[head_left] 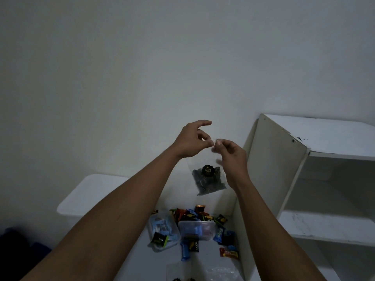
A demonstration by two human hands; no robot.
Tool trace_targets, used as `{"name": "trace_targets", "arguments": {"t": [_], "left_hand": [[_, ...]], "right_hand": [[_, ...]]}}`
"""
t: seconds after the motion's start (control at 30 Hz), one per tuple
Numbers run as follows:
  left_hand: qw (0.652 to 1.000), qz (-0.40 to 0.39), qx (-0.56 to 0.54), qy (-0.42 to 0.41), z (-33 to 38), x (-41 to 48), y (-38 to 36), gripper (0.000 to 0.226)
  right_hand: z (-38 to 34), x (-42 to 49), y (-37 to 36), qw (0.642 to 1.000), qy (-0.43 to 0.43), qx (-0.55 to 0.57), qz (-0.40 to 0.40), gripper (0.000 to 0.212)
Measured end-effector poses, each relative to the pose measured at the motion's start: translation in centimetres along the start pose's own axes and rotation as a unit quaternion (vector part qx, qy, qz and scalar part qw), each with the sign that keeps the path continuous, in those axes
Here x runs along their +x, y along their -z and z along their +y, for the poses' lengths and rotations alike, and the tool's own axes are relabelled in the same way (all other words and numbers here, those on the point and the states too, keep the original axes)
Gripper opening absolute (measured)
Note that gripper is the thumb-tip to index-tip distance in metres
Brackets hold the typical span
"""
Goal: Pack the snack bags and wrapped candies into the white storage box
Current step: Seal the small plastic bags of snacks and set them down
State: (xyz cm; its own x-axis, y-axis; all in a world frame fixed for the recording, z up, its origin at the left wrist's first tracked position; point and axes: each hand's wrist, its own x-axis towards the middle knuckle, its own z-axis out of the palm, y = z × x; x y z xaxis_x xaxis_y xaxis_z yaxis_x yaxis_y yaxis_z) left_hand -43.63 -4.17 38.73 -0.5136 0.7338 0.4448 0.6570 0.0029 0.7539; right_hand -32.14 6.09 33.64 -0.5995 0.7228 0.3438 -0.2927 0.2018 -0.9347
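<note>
Clear snack bag (209, 179), dark pieces inside and a black round label, hangs in the air above the wrapped candies (194, 216). Your left hand (188, 141) and right hand (233, 157) pinch its top edge, fingers (204, 136) curled, arms outstretched. White shelf unit (304, 179) stands close on the right, with a bare wall (142, 67) beyond.

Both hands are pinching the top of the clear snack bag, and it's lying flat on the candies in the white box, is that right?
No. The head view shows the left hand and right hand pinching the top of the clear snack bag, but it hangs in the air above the candies in the white box.
</note>
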Motion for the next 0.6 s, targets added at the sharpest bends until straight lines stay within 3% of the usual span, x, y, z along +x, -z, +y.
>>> {"name": "trace_targets", "arguments": {"t": [0.33,0.6], "left_hand": [[0.996,-0.007,0.093,-0.003,0.48,0.94,-0.45,0.067],[0.998,0.015,0.057,0.004,0.07,0.9,-0.27,0.064]], "right_hand": [[-0.36,0.12,-0.38,1.0,0.017,-0.006,0.0,0.011],[-0.74,0.19,-0.49,0.999,0.023,0.005,0.03,0.012]]}}
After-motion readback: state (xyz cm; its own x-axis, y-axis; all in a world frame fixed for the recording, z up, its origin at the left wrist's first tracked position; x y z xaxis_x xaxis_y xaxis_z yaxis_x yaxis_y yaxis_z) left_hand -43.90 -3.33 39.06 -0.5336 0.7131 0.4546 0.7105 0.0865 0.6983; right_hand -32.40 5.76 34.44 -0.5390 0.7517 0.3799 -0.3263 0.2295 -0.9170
